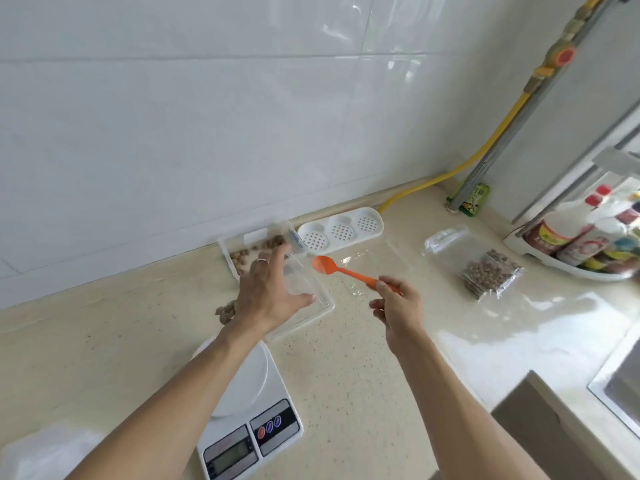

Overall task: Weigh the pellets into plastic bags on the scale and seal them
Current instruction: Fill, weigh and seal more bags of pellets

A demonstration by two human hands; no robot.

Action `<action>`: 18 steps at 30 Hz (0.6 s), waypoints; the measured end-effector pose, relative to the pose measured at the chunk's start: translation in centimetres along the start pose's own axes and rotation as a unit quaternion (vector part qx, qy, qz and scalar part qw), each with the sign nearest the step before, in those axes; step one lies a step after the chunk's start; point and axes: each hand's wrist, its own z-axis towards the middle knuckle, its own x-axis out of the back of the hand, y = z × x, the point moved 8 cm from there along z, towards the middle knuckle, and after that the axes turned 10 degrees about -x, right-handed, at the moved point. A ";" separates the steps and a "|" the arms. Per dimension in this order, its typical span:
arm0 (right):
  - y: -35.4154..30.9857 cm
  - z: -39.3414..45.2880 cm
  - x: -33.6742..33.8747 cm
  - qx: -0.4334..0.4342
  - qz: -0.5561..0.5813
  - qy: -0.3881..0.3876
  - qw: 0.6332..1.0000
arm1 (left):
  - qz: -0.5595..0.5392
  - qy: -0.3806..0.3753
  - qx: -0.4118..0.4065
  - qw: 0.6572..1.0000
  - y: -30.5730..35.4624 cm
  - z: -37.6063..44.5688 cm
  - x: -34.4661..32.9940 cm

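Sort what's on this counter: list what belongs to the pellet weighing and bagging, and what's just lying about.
For the job: scale; clear pellet container under the left hand; orange spoon held by the right hand; filled pellet bag; empty clear bags.

Lying about: white perforated tray; bottle rack; yellow hose; green packet.

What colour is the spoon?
Orange. The spoon, held in the right hand, shows clearly in the head view.

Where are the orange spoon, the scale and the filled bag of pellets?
orange spoon (324, 264), head view, on its bowl.
scale (252, 377), head view, on its white weighing plate.
filled bag of pellets (490, 271), head view, on the pellets inside.
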 end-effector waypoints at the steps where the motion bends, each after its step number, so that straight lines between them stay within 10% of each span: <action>1: 2.1 -0.1 1.1 -0.029 0.005 0.013 0.999 | -0.005 -0.006 -0.012 1.000 0.7 -0.4 -0.5; 12: 12.4 -2.4 5.7 -0.116 0.004 0.064 0.991 | -0.026 -0.054 -0.056 0.997 2.7 -3.5 -3.2; 18: 12.1 -1.8 6.4 -0.080 -0.188 0.117 0.972 | -0.027 -0.056 -0.065 0.996 2.7 -3.4 -3.1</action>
